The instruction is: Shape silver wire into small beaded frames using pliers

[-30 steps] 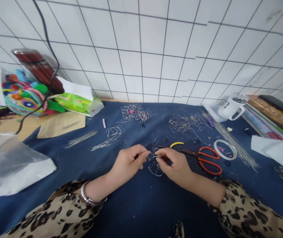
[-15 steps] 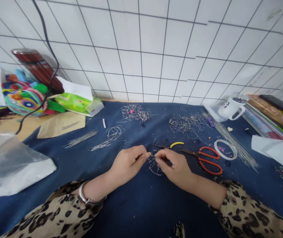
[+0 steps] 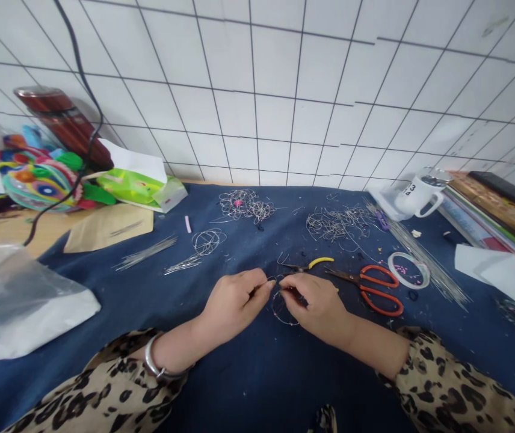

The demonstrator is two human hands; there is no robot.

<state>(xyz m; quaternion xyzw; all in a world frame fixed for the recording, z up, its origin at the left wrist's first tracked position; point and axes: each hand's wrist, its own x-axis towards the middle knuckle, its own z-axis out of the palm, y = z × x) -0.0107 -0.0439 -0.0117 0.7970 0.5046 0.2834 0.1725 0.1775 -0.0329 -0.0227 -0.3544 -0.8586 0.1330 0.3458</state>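
Thumb and fingers of my left hand are pinched on the end of a thin wire. Facing it, my right hand also pinches wire, its fingertips a short gap away. A round wire piece with small pink beads hangs below the fingertips, partly hidden by my right hand. Just beyond the hands lie pliers with a yellow handle showing. Scissors with orange-red handles rest to the right of my right hand.
Tangled wire heaps and a wire ring bundle lie on the blue cloth. A white roll with pink beads sits right, near long straight wires. A white mug stands at back right; a plastic bag lies left.
The beaded wire piece has turned and shows more as an open loop below my fingers. My hands stay pinched at nearly the same place; the view has shifted slightly.
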